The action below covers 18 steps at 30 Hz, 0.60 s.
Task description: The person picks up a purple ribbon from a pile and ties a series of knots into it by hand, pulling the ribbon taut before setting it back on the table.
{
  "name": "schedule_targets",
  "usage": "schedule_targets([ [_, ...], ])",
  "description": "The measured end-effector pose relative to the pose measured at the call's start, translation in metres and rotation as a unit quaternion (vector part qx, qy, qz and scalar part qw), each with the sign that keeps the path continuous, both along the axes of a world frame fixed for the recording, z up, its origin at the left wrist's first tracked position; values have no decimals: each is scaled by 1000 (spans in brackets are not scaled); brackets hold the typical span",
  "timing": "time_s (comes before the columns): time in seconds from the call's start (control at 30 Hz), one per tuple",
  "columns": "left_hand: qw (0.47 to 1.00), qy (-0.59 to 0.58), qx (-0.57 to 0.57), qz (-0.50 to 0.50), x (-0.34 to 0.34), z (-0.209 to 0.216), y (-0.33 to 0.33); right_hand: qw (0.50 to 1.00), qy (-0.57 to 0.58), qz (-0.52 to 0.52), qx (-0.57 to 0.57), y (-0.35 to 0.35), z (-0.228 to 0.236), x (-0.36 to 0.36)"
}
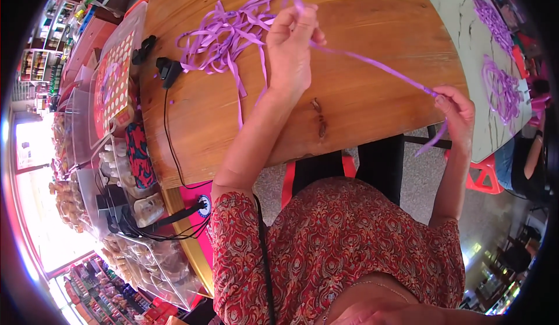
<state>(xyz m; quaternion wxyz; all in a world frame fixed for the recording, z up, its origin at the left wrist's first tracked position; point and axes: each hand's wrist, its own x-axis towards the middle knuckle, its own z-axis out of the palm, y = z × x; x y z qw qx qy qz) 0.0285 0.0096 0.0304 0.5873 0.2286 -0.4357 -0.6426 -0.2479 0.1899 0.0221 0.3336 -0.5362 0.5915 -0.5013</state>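
Observation:
A purple ribbon stretches above the wooden table between my two hands. My left hand is raised over the back of the table, its fingers pinched on one part of the ribbon, with a small loop standing above the fingertips. At the table's right edge my right hand pinches the ribbon near a darker, knot-like spot, and a short tail hangs below it. Behind and left of my left hand lies a loose heap of purple ribbon, with several strands trailing toward me.
On the left of the wooden table sits a black clip-like device with a cable. Clear plastic boxes line the left side. A pale marbled table at the right holds more purple ribbon, near a red stool and another person.

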Motion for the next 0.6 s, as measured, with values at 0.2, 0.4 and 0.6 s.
schedule_targets([
  [0.2,771,-345,-405,350,-7,4,6,993,75,66,-55,-22,11,32],
  [0.4,950,-195,-216,-112,-59,-7,63,979,139,15,-152,-38,35,70],
  [0.6,945,-233,-226,-46,-54,-27,40,988,98,-47,-106,-37,10,30],
])
